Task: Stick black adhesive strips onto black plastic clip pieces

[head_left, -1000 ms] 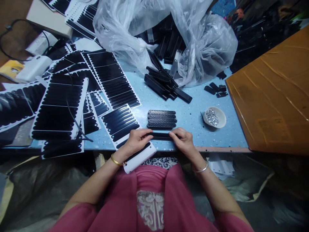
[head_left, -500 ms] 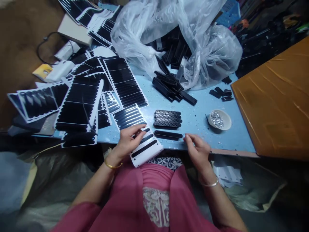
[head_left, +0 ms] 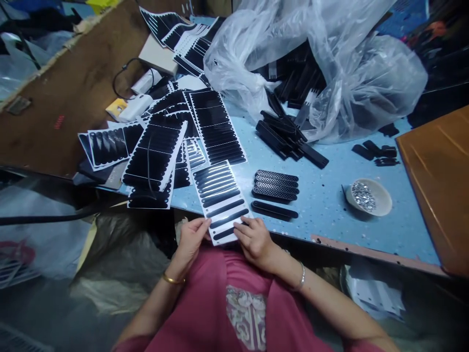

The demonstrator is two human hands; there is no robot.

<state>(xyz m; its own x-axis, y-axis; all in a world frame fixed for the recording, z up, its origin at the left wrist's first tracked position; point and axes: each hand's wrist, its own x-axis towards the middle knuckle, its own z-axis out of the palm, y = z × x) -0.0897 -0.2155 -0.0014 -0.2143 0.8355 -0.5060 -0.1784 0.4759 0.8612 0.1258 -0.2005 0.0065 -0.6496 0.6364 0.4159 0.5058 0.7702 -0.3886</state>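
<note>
A white sheet of black strip stickers (head_left: 216, 183) lies at the table's front edge, its near end sticking out over my lap. My left hand (head_left: 192, 239) pinches the sheet's left edge between thumb and fingers. On the right edge, my right hand (head_left: 258, 243) has its fingers curled against the sheet, close to the ends of the lower strips; the thumb is hidden. Just beyond that hand lies a single long black plastic piece (head_left: 274, 210) with rounded ends. Behind it sits a neat stack of black pieces with a perforated pattern (head_left: 276, 185).
More sticker sheets (head_left: 156, 151) overlap on the left. A clear plastic bag (head_left: 234, 68) spills black comb-like parts (head_left: 289, 134) at the back. On the right stand a white bowl of small shiny metal bits (head_left: 383, 198) and a brown taped box (head_left: 439, 186).
My right hand has left the single black piece's end and come across to the sheet's right edge. My left hand has moved down to its left edge. The view has shifted left.
</note>
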